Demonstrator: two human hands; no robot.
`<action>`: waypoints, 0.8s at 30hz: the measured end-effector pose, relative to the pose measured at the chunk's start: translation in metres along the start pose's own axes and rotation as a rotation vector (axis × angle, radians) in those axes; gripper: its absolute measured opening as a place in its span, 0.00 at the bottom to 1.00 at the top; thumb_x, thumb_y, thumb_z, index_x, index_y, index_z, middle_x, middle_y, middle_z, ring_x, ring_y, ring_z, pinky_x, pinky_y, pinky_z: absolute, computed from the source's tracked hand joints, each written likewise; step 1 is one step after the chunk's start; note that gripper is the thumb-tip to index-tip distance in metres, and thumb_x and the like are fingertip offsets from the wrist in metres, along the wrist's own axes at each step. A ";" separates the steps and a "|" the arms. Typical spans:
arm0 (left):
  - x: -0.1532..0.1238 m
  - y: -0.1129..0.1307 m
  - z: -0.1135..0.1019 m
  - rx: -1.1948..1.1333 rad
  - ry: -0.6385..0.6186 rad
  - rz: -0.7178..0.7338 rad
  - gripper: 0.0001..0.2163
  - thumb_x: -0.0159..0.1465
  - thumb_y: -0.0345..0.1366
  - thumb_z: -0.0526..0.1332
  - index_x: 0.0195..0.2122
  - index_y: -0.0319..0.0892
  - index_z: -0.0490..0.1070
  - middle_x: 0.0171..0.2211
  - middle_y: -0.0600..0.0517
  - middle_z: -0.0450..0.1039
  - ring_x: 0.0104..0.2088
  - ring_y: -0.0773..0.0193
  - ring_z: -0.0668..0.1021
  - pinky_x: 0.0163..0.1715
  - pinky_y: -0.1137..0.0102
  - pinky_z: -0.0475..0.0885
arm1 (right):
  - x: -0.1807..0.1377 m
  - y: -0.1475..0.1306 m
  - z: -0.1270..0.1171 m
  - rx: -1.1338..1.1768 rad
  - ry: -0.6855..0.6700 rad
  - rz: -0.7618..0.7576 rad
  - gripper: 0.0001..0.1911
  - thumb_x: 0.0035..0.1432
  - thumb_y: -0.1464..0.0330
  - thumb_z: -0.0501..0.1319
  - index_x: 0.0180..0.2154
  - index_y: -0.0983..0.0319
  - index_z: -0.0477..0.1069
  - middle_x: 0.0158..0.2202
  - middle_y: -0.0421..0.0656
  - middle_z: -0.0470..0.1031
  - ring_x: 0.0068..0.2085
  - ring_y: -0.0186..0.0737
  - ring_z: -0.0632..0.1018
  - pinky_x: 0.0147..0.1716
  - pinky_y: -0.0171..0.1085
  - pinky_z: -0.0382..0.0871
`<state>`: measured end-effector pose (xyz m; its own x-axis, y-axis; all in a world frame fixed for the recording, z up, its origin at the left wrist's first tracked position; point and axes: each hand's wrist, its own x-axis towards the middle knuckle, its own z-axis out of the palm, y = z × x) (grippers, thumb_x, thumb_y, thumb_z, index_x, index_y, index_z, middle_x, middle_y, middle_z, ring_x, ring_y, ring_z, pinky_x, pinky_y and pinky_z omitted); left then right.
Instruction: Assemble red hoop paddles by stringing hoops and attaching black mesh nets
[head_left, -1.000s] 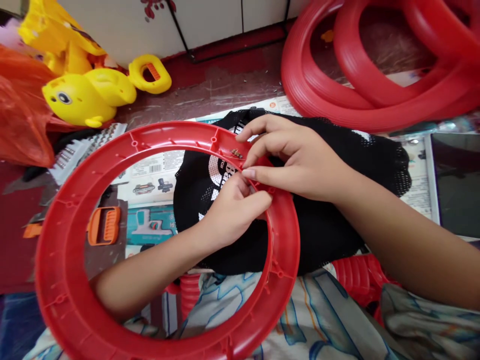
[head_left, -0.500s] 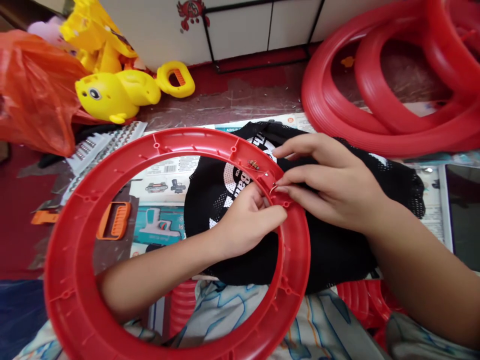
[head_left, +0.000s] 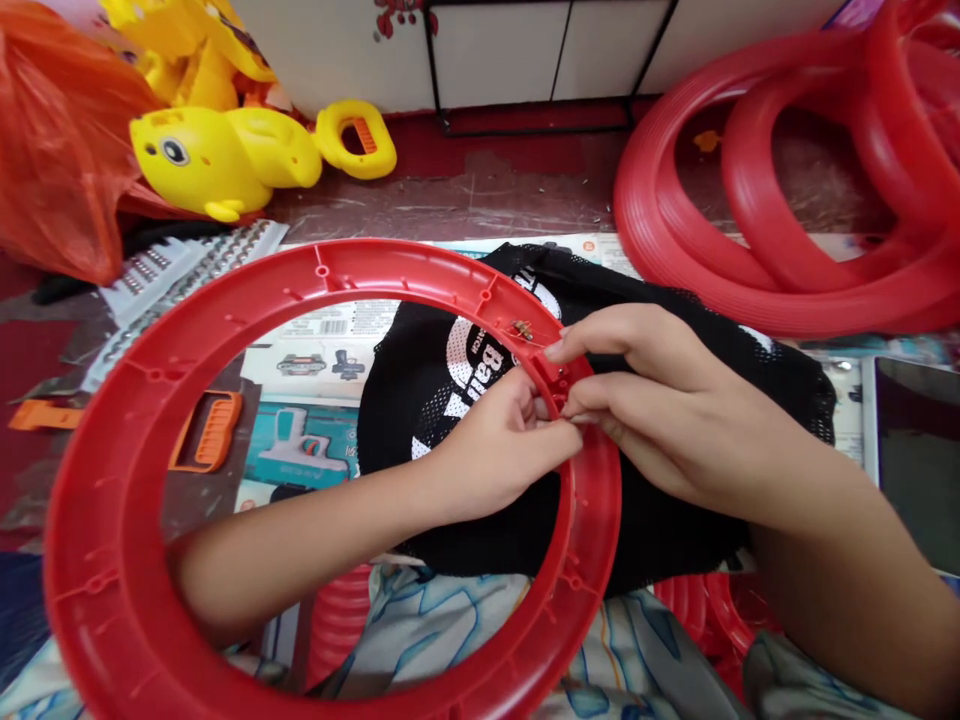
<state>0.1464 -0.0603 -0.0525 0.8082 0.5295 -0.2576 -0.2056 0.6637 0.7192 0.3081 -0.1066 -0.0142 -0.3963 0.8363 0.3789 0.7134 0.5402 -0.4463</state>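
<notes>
A large red plastic ring (head_left: 142, 440) is held tilted over my lap, its ribbed, hollow side facing me. Reaching through the ring's opening, my left hand (head_left: 517, 440) grips the inner rim at the right, thumb lying over the edge. My right hand (head_left: 637, 400) works inside the channel there, its fingertips pinched together on a thin wire that they mostly cover. A small electronic part (head_left: 522, 330) with fine leads sits in the channel just above the fingertips. Under that side of the ring lies a black mesh cloth (head_left: 675, 540) with white print.
Several red rings (head_left: 697, 290) are stacked at the back right. A yellow toy duck (head_left: 202, 160), a yellow handle piece (head_left: 382, 150) and an orange plastic bag (head_left: 60, 150) lie back left. Strips of small metal parts (head_left: 187, 270) and an orange piece (head_left: 214, 435) are nearer. A dark-screened device (head_left: 919, 440) lies right.
My right hand has moved slightly down, and its fingertips now cover the wire end that showed before. The ring has shifted a little left; my left hand keeps its grip.
</notes>
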 end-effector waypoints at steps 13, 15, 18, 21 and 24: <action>-0.003 -0.001 0.001 0.158 0.033 -0.049 0.08 0.54 0.23 0.60 0.31 0.40 0.63 0.24 0.60 0.65 0.24 0.74 0.69 0.24 0.79 0.66 | 0.016 0.007 0.008 0.123 0.033 0.147 0.09 0.61 0.71 0.61 0.30 0.57 0.78 0.53 0.43 0.70 0.57 0.43 0.71 0.59 0.45 0.68; -0.004 -0.001 0.000 0.135 0.021 -0.067 0.08 0.55 0.23 0.60 0.33 0.40 0.64 0.25 0.60 0.68 0.24 0.74 0.71 0.25 0.79 0.67 | 0.015 0.008 0.007 0.141 0.048 0.189 0.08 0.59 0.72 0.62 0.29 0.58 0.78 0.54 0.42 0.70 0.58 0.42 0.71 0.60 0.43 0.67; -0.005 -0.002 -0.002 0.099 0.015 -0.068 0.07 0.57 0.24 0.61 0.34 0.40 0.64 0.26 0.58 0.69 0.25 0.73 0.72 0.25 0.79 0.68 | 0.011 0.012 0.006 0.103 0.052 0.185 0.06 0.60 0.69 0.63 0.31 0.56 0.78 0.56 0.42 0.69 0.59 0.43 0.70 0.59 0.45 0.69; -0.006 -0.002 -0.004 0.070 0.024 -0.044 0.07 0.58 0.25 0.63 0.34 0.40 0.65 0.26 0.58 0.71 0.25 0.74 0.72 0.26 0.79 0.69 | 0.004 0.015 0.005 0.040 0.045 0.130 0.05 0.61 0.67 0.62 0.33 0.54 0.77 0.58 0.42 0.67 0.60 0.45 0.68 0.58 0.47 0.70; -0.006 -0.002 -0.004 0.018 0.026 -0.023 0.09 0.56 0.23 0.66 0.33 0.40 0.67 0.25 0.59 0.71 0.24 0.75 0.72 0.27 0.80 0.70 | -0.002 0.015 0.002 -0.013 0.017 0.060 0.05 0.62 0.68 0.61 0.34 0.54 0.75 0.58 0.42 0.67 0.60 0.44 0.68 0.58 0.48 0.70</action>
<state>0.1395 -0.0628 -0.0553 0.7979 0.5280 -0.2908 -0.1770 0.6665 0.7242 0.3184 -0.0996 -0.0231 -0.3426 0.8656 0.3651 0.7432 0.4875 -0.4584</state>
